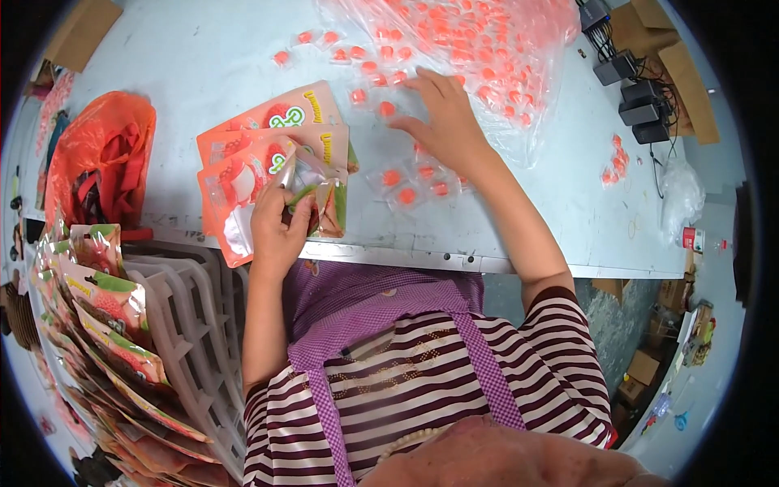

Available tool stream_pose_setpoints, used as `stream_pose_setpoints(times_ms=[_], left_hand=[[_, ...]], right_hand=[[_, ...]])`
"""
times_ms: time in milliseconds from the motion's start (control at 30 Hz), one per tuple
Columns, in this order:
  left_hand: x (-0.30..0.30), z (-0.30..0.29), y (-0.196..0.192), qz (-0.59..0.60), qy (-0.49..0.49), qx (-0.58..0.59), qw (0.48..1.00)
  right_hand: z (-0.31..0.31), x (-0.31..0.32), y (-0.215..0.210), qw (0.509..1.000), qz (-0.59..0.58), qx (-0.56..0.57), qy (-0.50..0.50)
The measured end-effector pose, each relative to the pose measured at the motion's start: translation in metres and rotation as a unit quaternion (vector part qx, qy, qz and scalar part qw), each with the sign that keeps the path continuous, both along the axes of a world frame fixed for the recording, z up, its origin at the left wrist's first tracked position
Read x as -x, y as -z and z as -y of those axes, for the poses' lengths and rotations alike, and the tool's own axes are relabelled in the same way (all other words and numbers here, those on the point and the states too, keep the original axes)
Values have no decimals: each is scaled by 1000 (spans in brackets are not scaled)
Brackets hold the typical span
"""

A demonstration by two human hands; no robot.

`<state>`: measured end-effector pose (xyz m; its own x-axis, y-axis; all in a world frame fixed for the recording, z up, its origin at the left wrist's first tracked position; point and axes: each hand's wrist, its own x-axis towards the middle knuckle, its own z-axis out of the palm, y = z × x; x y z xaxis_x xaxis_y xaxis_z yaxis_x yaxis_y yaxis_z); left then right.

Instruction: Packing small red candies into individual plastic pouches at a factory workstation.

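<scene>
Striped fabric of the person's shirt (454, 381) fills the near edge, with a purple checked apron (365, 308) over it. To the near left, a grey plastic crate (191, 316) stands beside the body, and a row of filled pouches (105, 325) leans along its left side, fanning toward the lower edge.

Just past the table's metal edge (454, 261), the left hand (276, 227) grips an open pouch (316, 191): thumb and fingers are closed on its near left side, holding the mouth up and spread. This pouch sits on top of a small stack of flat orange pouches (268, 134) lying on the table's near left part, fanned slightly so that three printed faces show.

Farther right, the right hand (446, 122) rests palm down on the table, fingers spread fairly wide over loose candies (406, 183), small clear wrappers with orange-red centres. Its fingertips touch a few of them; whether any is pinched under the hand cannot be told. More of these candies trail to the far left of the hand.

Beyond the hand, a big clear bag (479, 40) heaped with the same candies lies at the far edge. On the left, a red plastic bag (101, 158) sits crumpled near the table's edge. At the far right, black power adapters (641, 101) and cables lie by cardboard, with a few stray candies (614, 162) near them.
</scene>
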<state>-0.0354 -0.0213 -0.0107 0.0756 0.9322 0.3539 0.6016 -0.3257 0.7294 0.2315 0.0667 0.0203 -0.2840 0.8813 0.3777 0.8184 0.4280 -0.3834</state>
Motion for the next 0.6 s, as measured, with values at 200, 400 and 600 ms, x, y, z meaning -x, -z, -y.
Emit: stream_pose_setpoints(times_ms=[200, 400, 600], left_hand=[[-1, 0, -2, 3, 2, -3, 1000], [0, 0, -3, -4, 5, -18, 1000], [-1, 0, 0, -2, 0, -14, 1000]], right_hand=[[-28, 16, 13, 998, 24, 41, 33], [-22, 18, 17, 999, 41, 29, 4], [-27, 34, 18, 993, 92, -39, -58]])
